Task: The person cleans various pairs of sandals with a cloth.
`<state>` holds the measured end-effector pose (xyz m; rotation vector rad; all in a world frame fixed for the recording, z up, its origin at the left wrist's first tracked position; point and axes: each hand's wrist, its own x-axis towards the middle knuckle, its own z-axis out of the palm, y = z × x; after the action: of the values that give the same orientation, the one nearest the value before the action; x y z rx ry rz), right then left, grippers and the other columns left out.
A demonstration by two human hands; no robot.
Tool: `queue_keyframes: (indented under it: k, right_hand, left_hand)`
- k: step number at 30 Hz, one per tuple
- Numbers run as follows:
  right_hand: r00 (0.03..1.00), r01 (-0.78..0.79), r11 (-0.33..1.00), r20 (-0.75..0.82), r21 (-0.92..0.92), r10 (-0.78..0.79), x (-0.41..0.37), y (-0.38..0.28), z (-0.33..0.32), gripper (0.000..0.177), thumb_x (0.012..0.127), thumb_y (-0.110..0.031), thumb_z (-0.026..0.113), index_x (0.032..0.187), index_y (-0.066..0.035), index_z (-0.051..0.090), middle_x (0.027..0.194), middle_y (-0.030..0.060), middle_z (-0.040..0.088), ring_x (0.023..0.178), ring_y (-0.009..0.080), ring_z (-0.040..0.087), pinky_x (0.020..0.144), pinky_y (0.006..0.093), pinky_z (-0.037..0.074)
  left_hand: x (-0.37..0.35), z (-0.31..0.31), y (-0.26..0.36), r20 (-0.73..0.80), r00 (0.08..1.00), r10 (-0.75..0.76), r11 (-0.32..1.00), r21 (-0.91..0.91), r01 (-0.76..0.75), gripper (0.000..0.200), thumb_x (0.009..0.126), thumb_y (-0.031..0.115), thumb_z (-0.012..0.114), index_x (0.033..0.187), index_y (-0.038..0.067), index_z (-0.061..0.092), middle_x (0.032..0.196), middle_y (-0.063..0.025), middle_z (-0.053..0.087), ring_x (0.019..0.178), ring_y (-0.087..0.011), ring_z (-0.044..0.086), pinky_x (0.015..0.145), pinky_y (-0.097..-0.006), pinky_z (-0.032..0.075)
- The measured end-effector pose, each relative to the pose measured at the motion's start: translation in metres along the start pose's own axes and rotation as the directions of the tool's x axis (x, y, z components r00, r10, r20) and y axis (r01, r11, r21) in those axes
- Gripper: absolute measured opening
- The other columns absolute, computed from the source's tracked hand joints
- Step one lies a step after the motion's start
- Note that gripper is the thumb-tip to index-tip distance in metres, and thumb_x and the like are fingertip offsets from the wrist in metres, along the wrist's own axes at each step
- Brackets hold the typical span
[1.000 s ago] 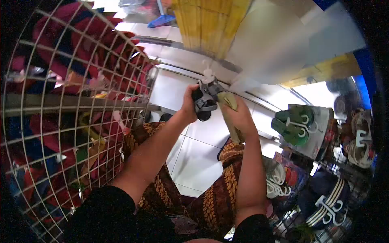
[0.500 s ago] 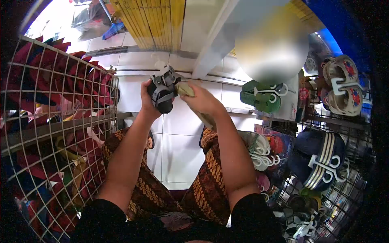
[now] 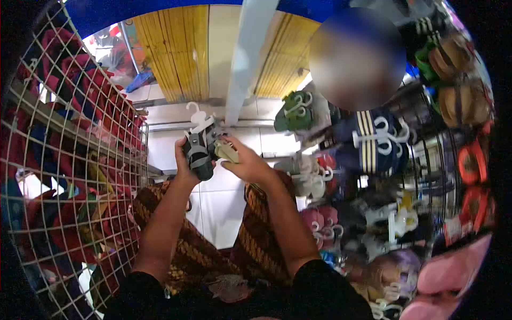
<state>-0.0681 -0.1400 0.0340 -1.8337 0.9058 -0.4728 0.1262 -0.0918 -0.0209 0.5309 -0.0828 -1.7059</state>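
My left hand (image 3: 184, 165) is wrapped round a pair of dark grey and black sandals (image 3: 200, 157), held upright over the floor. A white plastic hanger (image 3: 200, 118) sticks up from their top. At their right side, my right hand (image 3: 244, 162) grips a khaki cloth (image 3: 227, 152) between thumb and fingers, close against the sandals. The lower part of the cloth is hidden by my right hand.
A wire mesh rack (image 3: 80, 133) with red items stands on the left. On the right hang green sandals (image 3: 296, 111), navy striped sandals (image 3: 373, 141) and pink sandals (image 3: 320, 218). Yellow slatted panels (image 3: 173, 53) and a pale post (image 3: 248, 53) are ahead.
The view has turned right, showing more of the sandal display. Both hands with the sandals and cloth appear lower and further left, and the hanger now shows more clearly.
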Motion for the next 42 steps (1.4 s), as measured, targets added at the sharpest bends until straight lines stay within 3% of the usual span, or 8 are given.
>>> queue_keyframes:
  k: [3,7,8,9,11,20,29,42]
  right_hand:
    - [0.976,-0.161,0.985,-0.154,-0.054,0.152,-0.061,-0.089,-0.019,0.068,0.079,-0.016,0.069,0.14,-0.006,0.04,0.119,0.0235,0.06,0.109,0.0358,0.061,0.097,0.0396,0.045]
    - [0.905,-0.219,0.884,-0.424,-0.412,0.027,-0.129,-0.116,-0.005,0.059,0.075,-0.015,0.074,0.127,-0.006,0.046,0.113,0.0256,0.052,0.106,0.0468,0.055,0.092,0.0508,0.047]
    - [0.911,-0.22,0.88,-0.412,-0.42,0.03,-0.144,-0.11,-0.003,0.057,0.075,-0.014,0.074,0.125,-0.006,0.048,0.115,0.0247,0.052,0.106,0.0467,0.055,0.092,0.0509,0.048]
    - [0.913,-0.222,0.875,-0.406,-0.429,0.033,-0.16,-0.106,-0.001,0.054,0.074,-0.013,0.074,0.122,-0.007,0.05,0.116,0.0237,0.051,0.106,0.0466,0.055,0.091,0.051,0.048]
    - [0.889,-0.349,0.845,-0.428,-0.405,0.163,-0.194,-0.1,0.011,0.051,0.073,-0.013,0.074,0.12,-0.009,0.056,0.118,0.0212,0.05,0.106,0.0439,0.056,0.09,0.0495,0.05]
    - [0.837,-0.427,0.8,-0.519,-0.422,0.173,-0.278,-0.039,0.058,0.053,0.069,-0.008,0.075,0.12,-0.014,0.064,0.119,0.017,0.05,0.108,0.0385,0.056,0.089,0.0441,0.05]
    - [0.829,-0.42,0.779,-0.546,-0.466,0.12,-0.303,-0.03,0.073,0.061,0.064,-0.006,0.075,0.123,-0.019,0.065,0.123,0.0141,0.05,0.108,0.0358,0.058,0.088,0.041,0.052]
    - [0.943,-0.319,0.879,-0.211,-0.354,0.257,-0.306,-0.077,0.029,0.062,0.071,-0.003,0.071,0.13,-0.015,0.06,0.121,0.011,0.056,0.111,0.0321,0.059,0.095,0.0393,0.05]
  left_hand:
    - [-0.041,0.051,-0.017,-0.015,1.0,0.012,0.998,0.057,-0.011,0.066,0.084,0.064,0.045,0.125,0.014,0.059,0.112,-0.0103,0.067,0.094,-0.0267,0.067,0.071,-0.0463,0.058]
    - [-0.09,0.1,-0.067,-0.027,1.0,-0.003,0.991,-0.132,0.0,0.065,0.086,0.061,0.043,0.126,0.013,0.058,0.12,-0.0121,0.064,0.107,-0.0293,0.063,0.093,-0.0447,0.051]
    - [-0.095,0.062,-0.086,0.335,0.938,-0.086,0.924,-0.325,0.201,0.064,0.087,0.06,0.043,0.127,0.013,0.058,0.125,-0.0128,0.062,0.112,-0.0303,0.061,0.1,-0.0428,0.047]
    - [-0.114,0.075,-0.101,0.263,0.959,-0.105,0.925,-0.328,0.191,0.063,0.087,0.057,0.045,0.128,0.011,0.058,0.124,-0.0122,0.063,0.112,-0.0302,0.06,0.101,-0.044,0.046]
    - [-0.135,0.065,-0.135,0.005,0.977,-0.214,0.926,-0.316,0.205,0.063,0.087,0.056,0.045,0.128,0.009,0.058,0.123,-0.0132,0.063,0.111,-0.03,0.061,0.1,-0.0444,0.047]
    - [-0.145,0.008,-0.164,-0.028,0.949,-0.315,0.94,0.132,0.316,0.066,0.081,0.048,0.04,0.12,-0.002,0.059,0.112,-0.0215,0.066,0.101,-0.0339,0.065,0.091,-0.0451,0.052]
    - [-0.146,-0.002,-0.166,-0.051,0.938,-0.342,0.932,0.106,0.346,0.072,0.077,0.054,0.043,0.123,0.002,0.058,0.11,-0.0181,0.065,0.095,-0.0325,0.064,0.078,-0.0501,0.054]
    - [-0.14,0.007,-0.16,-0.075,0.954,-0.289,0.95,0.102,0.295,0.068,0.077,0.061,0.046,0.119,0.01,0.06,0.108,-0.0123,0.064,0.09,-0.0288,0.063,0.065,-0.0474,0.055]
